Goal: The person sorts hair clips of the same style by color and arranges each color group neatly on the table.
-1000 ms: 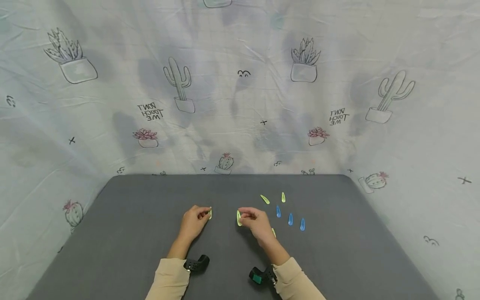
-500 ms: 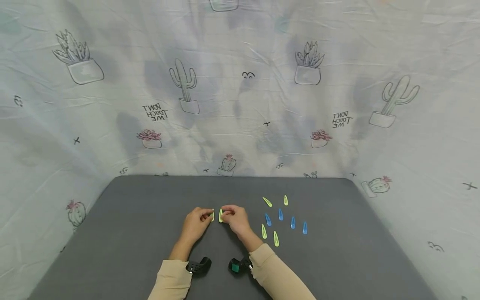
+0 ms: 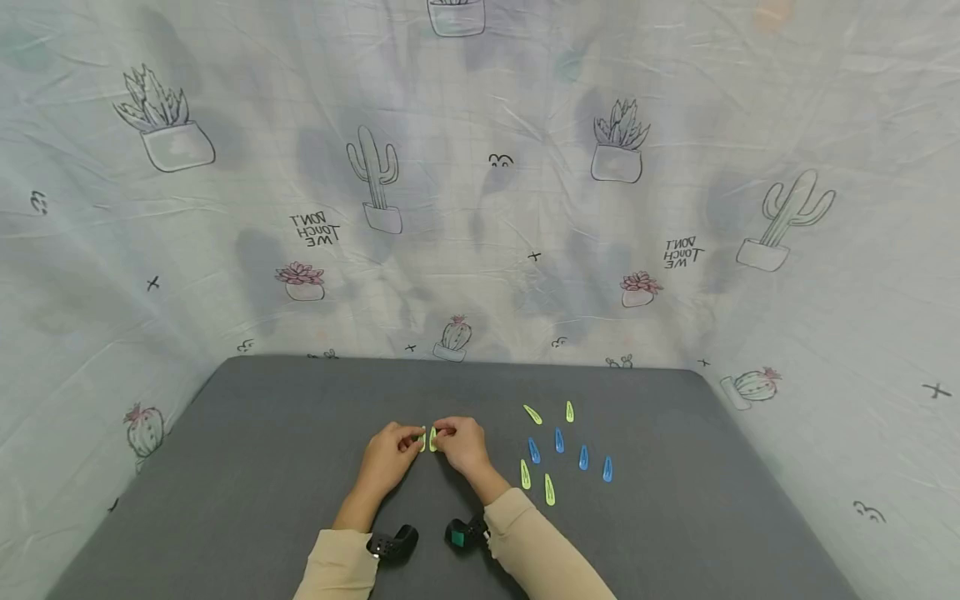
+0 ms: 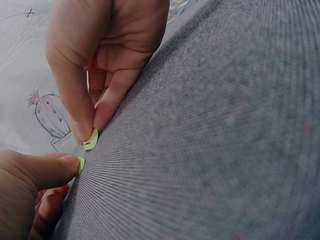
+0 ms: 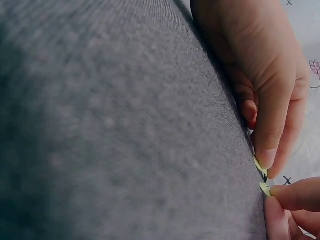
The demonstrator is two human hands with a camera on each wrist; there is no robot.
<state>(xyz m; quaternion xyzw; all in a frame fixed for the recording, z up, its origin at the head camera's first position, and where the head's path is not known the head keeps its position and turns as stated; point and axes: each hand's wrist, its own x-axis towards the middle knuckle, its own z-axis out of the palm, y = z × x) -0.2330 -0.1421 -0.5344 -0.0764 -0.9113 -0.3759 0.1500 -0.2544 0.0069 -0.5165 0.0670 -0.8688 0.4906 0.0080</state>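
Note:
Near the middle of the table, in the head view, my left hand [image 3: 387, 457] pinches a yellow-green snap hair clip [image 3: 422, 439] between thumb and fingers. A second yellow-green hair clip [image 3: 432, 439] stands close on its right, pinched by my right hand [image 3: 462, 446]. Fingertips cover part of both clips. Seen from the left wrist, the left hand's clip [image 4: 81, 165] shows just below the right hand's clip [image 4: 91, 140], a small gap between them. From the right wrist, the two clips' ends [image 5: 265, 189] lie close together at the table surface.
To the right, several more hair clips lie spread on the grey table [image 3: 675, 533]: yellow-green ones, such as the near clip [image 3: 550, 489], and blue ones, such as the rightmost clip [image 3: 607, 468]. A printed cloth backdrop [image 3: 480, 208] rises behind and at both sides.
My right hand has moved left with its yellow-green clip, from well apart to right beside the left hand's clip. The left hand has stayed nearly in place, still holding its clip.

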